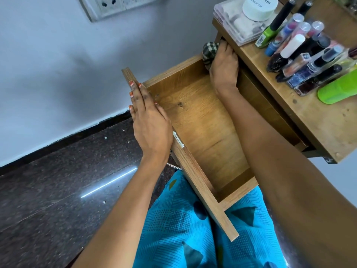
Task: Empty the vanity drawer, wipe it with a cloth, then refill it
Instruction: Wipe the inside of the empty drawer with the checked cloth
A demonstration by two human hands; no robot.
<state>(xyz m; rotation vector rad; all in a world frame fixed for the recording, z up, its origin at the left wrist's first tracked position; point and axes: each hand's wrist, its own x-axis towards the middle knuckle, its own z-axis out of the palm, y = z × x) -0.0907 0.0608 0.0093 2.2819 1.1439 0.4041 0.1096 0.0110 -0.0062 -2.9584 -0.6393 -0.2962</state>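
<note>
Already we have the drawer (pixel 202 122) emptied and mid-wipe, left hand (pixel 150 124) flat on its nine-o'clock front, right hand (pixel 224 68) clutching the cloth (pixel 209 52) at one o'clock; refilling remains.

Single view: head-worn, wide-angle. Camera sits above seated person's lap (pixel 183 229) and faces forward and steeply down. Close range: both forearms enter from near edge, left hand (pixel 150 122) at mid-frame, right hand (pixel 224 68) farther in. Open drawer (pixel 202 122) fills centre and runs diagonally, since frame is rolled. Vanity top (pixel 318 120) at far right, cut by frame edge. Floor (pixel 58 190) at near left, wall (pixel 58 64) at far left, skirting line slanted. Socket plate (pixel 108 4) clipped at far edge.
</note>
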